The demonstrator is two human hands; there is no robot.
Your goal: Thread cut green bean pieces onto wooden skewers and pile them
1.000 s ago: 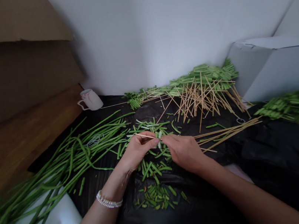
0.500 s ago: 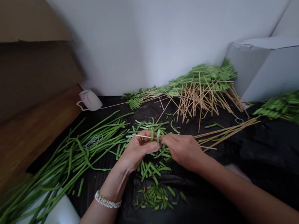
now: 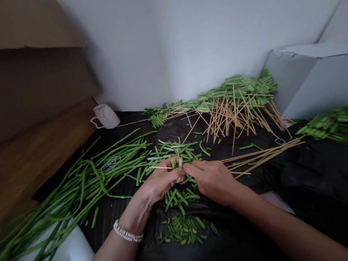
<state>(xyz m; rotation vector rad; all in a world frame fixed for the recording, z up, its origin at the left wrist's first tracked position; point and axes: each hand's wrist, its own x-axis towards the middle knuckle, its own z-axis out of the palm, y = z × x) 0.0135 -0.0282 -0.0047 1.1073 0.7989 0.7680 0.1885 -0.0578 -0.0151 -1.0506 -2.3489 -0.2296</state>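
Observation:
My left hand (image 3: 163, 181) is closed around a thin wooden skewer (image 3: 157, 167), whose bare end sticks out to the left. Short cut pieces of long green bean (image 3: 180, 162) stand crosswise on the skewer between my two hands. My right hand (image 3: 212, 180) pinches at the rightmost piece, fingertips touching those of the left; the skewer's other end is hidden there. Loose cut bean pieces (image 3: 181, 197) lie beneath and around both hands. Closer to me is a small heap of short bean ends (image 3: 184, 228).
Whole long beans (image 3: 80, 183) spread across the left over a white block (image 3: 71, 255). Filled skewers (image 3: 236, 88) are piled at the back, and more (image 3: 346, 122) at right. Bare skewers (image 3: 268, 151) lie beside my right hand. A mug (image 3: 106, 116) and white box (image 3: 322, 73) stand behind.
Both hands have shifted slightly left and down, and the right fingertips are now closer against the left ones. The bean pieces on the skewer sit closer together.

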